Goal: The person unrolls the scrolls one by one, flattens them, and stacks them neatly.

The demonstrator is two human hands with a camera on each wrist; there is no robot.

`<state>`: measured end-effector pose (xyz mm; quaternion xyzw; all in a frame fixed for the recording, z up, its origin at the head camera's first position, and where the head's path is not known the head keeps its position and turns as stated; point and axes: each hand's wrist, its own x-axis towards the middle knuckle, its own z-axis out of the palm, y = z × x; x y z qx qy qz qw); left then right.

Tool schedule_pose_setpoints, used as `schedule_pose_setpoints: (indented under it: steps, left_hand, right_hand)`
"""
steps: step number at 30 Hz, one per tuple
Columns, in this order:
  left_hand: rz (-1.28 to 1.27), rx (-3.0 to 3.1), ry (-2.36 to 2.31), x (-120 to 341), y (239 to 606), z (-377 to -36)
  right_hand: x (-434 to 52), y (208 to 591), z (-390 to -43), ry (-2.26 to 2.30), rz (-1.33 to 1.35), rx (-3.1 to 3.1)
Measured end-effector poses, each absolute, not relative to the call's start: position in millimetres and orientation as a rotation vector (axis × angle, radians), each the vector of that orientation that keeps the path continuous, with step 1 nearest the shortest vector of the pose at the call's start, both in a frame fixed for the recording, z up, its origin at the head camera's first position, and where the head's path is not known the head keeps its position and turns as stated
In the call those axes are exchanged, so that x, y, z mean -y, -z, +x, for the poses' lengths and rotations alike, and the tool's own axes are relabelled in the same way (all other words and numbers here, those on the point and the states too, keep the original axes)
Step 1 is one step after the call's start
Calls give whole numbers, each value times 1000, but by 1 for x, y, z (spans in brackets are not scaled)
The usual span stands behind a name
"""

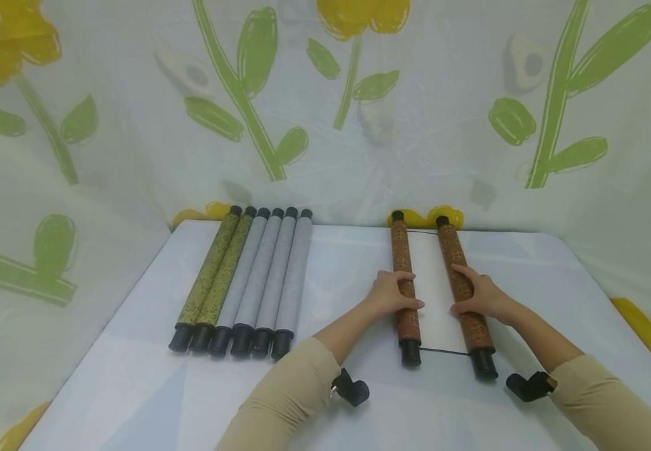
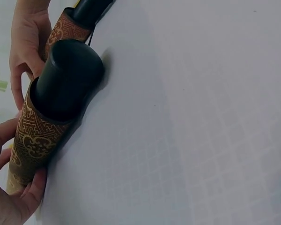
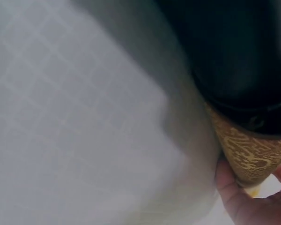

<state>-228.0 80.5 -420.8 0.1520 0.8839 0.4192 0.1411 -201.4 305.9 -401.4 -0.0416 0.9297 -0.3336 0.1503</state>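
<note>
A brown scroll with a gold pattern lies partly unrolled on the table, a strip of white sheet [image 1: 432,282] showing between its two rolls. My left hand [image 1: 387,294] grips the left roll [image 1: 401,250] around its middle, thumb on the near side. The right roll [image 1: 453,250] slants slightly and my right hand [image 1: 487,297] holds it from the right. Black knobs cap both rolls; the left one's near knob [image 2: 70,77] is large in the left wrist view. In the right wrist view, fingers [image 3: 229,190] curl around the right roll [image 3: 250,154] below its dark knob [image 3: 234,56].
To the left, several rolled scrolls lie side by side: two yellow-green ones [image 1: 212,269] and several pale grey ones [image 1: 269,275], all with black ends. The white table [image 1: 133,382] meets a curtain [image 1: 415,156] printed with flowers along its back edge.
</note>
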Motion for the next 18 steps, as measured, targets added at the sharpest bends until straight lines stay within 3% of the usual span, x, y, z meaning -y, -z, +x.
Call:
schedule_pose_setpoints:
  steps: [18]
  left_hand:
    - [454,-2499,-1314,-84,424,-229]
  right_hand:
    - [-318,399,-204,954,-143,-2656]
